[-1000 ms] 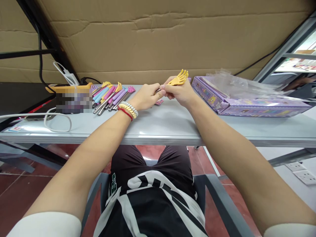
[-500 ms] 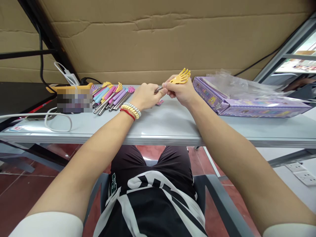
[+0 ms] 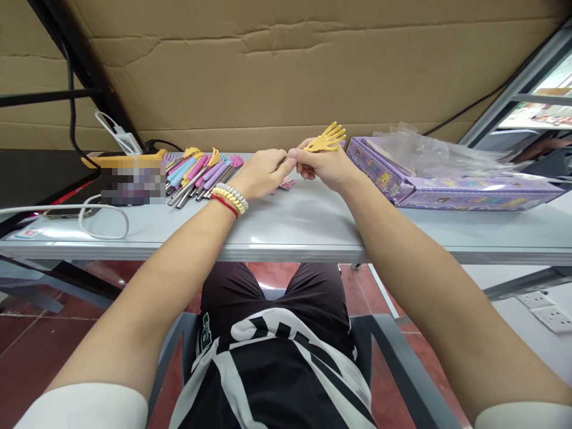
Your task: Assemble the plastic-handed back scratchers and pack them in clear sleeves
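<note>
Have shifted the left hand (image 3: 264, 173) slightly leftward since the earlier frame, leaving less of the metal rod (image 3: 283, 159) exposed between the two hands and more of the small pinkish item (image 3: 287, 183) in sight beneath. Hold the yellow hand-shaped scratcher (image 3: 322, 143) just above the tabletop (image 3: 295, 229), near its back edge, with its splayed prongs pointing up and to the right. Keep the right hand (image 3: 325, 167) curled with a narrow grip, thumb pressed along the shaft just below the yellow head; pinch farther down with the left grip, also narrow, closed around the rod and hiding most of its length. Judge the step in hand as close work on the shaft with both hands, perhaps adjusting or checking; cannot tell more closely. For the next move, would need steady fingers at both ends and rod and head kept in line. See a pile of scratchers (image 3: 198, 168) beside the left wrist, on the left, and to the right a purple box (image 3: 465, 195) with clear plastic bags (image 3: 429, 155) on top.
</note>
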`<state>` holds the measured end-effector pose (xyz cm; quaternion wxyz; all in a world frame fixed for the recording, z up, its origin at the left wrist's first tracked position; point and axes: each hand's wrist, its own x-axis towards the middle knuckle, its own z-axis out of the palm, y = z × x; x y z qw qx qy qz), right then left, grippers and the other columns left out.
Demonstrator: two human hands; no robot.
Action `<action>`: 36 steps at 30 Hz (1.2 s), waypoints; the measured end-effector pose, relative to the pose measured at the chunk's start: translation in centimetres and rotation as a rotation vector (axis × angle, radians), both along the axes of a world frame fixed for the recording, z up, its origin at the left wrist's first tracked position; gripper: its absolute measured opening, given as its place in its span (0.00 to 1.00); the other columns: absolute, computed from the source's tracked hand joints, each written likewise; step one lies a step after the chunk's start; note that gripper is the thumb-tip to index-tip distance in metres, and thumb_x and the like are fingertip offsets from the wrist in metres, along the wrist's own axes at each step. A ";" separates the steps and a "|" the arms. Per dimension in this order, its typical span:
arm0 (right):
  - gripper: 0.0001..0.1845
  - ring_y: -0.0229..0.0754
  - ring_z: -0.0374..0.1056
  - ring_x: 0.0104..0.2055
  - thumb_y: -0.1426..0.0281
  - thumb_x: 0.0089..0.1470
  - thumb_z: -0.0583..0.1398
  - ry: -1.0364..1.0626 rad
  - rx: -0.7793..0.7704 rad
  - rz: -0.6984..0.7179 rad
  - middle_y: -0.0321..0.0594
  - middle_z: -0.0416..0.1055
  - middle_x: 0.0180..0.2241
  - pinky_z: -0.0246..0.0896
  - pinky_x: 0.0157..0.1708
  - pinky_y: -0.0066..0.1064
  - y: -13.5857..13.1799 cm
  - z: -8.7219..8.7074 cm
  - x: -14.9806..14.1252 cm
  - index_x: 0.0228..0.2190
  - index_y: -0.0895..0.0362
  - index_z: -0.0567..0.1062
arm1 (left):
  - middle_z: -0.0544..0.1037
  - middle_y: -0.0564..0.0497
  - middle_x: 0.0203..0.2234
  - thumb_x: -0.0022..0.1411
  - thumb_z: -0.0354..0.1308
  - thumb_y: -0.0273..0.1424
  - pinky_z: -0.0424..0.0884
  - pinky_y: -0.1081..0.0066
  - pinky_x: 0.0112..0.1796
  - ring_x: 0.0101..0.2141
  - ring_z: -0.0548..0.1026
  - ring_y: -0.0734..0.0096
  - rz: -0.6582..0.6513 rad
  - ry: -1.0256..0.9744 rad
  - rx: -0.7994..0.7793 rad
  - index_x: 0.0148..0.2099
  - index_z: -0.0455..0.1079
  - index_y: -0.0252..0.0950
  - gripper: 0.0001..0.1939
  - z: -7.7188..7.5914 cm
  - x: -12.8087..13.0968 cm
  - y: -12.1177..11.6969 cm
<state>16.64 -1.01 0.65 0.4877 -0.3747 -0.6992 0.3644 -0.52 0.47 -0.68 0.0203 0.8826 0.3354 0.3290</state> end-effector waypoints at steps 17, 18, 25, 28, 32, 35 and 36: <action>0.18 0.29 0.57 0.15 0.63 0.48 0.67 -0.004 0.026 0.014 0.32 0.64 0.15 0.51 0.13 0.23 0.2 -0.2 0.1 0.21 0.58 0.65 | 0.71 0.52 0.19 0.68 0.40 0.47 0.60 0.69 0.29 0.24 0.70 0.70 -0.018 -0.024 -0.042 0.30 0.66 0.37 0.24 -0.1 0.0 0.0; 0.18 0.29 0.57 0.15 0.63 0.48 0.67 -0.005 0.029 0.016 0.32 0.64 0.15 0.51 0.14 0.23 0.2 -0.2 0.1 0.21 0.58 0.66 | 0.71 0.52 0.19 0.68 0.40 0.47 0.60 0.69 0.29 0.24 0.70 0.70 -0.014 -0.018 -0.041 0.30 0.66 0.37 0.24 -0.1 0.0 0.0; 0.18 0.30 0.57 0.15 0.63 0.48 0.67 -0.001 0.050 0.023 0.32 0.64 0.15 0.50 0.14 0.23 0.4 -0.2 0.2 0.21 0.57 0.65 | 0.73 0.53 0.23 0.67 0.44 0.46 0.62 0.71 0.29 0.25 0.71 0.71 -0.010 -0.073 -0.039 0.45 0.66 0.35 0.20 -0.1 -0.1 -0.1; 0.19 0.30 0.57 0.16 0.63 0.48 0.67 -0.009 0.046 0.021 0.31 0.63 0.15 0.50 0.13 0.23 0.4 -0.2 0.1 0.21 0.57 0.64 | 0.74 0.53 0.25 0.68 0.43 0.47 0.62 0.72 0.29 0.26 0.71 0.71 -0.029 -0.092 -0.045 0.46 0.66 0.35 0.21 0.0 -0.1 -0.3; 0.19 0.30 0.57 0.16 0.62 0.47 0.68 -0.023 0.040 0.025 0.31 0.63 0.14 0.50 0.13 0.23 0.3 -0.2 0.1 0.22 0.57 0.64 | 0.73 0.52 0.24 0.67 0.42 0.49 0.61 0.71 0.29 0.26 0.71 0.70 -0.016 -0.083 -0.052 0.38 0.67 0.36 0.23 0.0 0.0 -0.3; 0.19 0.30 0.57 0.16 0.62 0.47 0.68 -0.024 0.051 0.028 0.31 0.63 0.14 0.51 0.14 0.23 0.2 -0.2 0.1 0.22 0.57 0.64 | 0.71 0.52 0.22 0.66 0.42 0.52 0.61 0.70 0.29 0.26 0.71 0.69 0.006 -0.070 -0.050 0.33 0.66 0.36 0.25 0.0 0.0 -0.2; 0.18 0.30 0.57 0.16 0.62 0.47 0.68 -0.022 0.060 0.026 0.31 0.63 0.14 0.52 0.14 0.23 0.2 -0.2 0.1 0.22 0.57 0.64 | 0.71 0.52 0.21 0.65 0.41 0.53 0.61 0.70 0.29 0.26 0.71 0.68 0.014 -0.072 -0.047 0.33 0.66 0.36 0.26 0.0 0.1 -0.1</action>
